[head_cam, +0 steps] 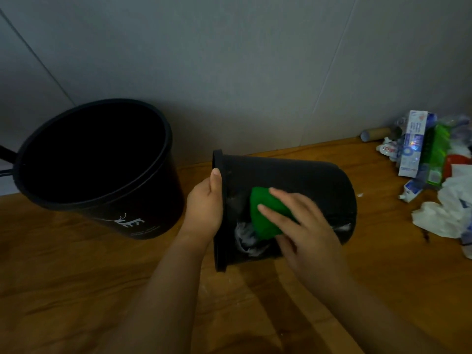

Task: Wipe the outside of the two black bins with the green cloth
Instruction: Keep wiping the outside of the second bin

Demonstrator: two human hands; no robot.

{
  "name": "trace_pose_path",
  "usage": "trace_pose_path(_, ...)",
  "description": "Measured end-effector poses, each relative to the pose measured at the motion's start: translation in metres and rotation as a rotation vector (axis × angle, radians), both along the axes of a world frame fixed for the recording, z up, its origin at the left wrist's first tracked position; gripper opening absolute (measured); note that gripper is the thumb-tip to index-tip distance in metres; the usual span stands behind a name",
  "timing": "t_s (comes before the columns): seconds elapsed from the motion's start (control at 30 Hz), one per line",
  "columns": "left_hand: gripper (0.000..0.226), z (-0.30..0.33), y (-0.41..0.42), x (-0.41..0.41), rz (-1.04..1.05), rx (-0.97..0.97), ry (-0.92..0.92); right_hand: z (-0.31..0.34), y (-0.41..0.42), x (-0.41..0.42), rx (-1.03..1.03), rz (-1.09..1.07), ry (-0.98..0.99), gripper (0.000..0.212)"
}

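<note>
One black bin (293,180) lies on its side on the wooden floor, its rim pointing left. My left hand (204,205) grips that rim, thumb on top. My right hand (304,223) presses the green cloth (265,215) flat against the bin's outer wall. Pale smears show on the wall just below the cloth. The second black bin (94,164) stands upright at the left, open mouth up, with a white antler print low on its side.
A pile of rubbish (434,175) lies at the right against the grey wall (229,60): a toothpaste box, green packaging, crumpled white paper and plastic. A cardboard tube (376,134) lies by the wall. The wooden floor (76,290) stretches in front.
</note>
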State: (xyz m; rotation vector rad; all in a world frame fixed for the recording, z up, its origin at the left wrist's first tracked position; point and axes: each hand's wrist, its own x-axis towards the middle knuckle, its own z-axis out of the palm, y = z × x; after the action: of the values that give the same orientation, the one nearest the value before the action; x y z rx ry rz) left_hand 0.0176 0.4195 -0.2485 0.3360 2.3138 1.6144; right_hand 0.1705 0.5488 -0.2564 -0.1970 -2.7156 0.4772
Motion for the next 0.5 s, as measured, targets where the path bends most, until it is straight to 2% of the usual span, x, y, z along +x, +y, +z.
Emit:
trace_pose_path(0.1,0.048,-0.001,0.002,-0.001,0.023,0.003,-0.027,0.0,0.002,0.0,-0.099,-0.156,0.016,0.053)
trace_pose_path(0.17,0.05,-0.003,0.002,-0.001,0.024,-0.001,-0.013,0.003,-0.01,-0.005,-0.085,-0.097,0.011,0.053)
trace_pose_path(0.3,0.05,-0.004,0.0,-0.003,-0.004,0.0,0.004,0.007,-0.023,-0.013,0.01,0.16,-0.026,0.05)
trace_pose_path(0.5,0.053,-0.008,-0.008,0.009,-0.006,0.085,-0.119,0.004,-0.011,-0.01,-0.06,0.069,-0.017,0.053)
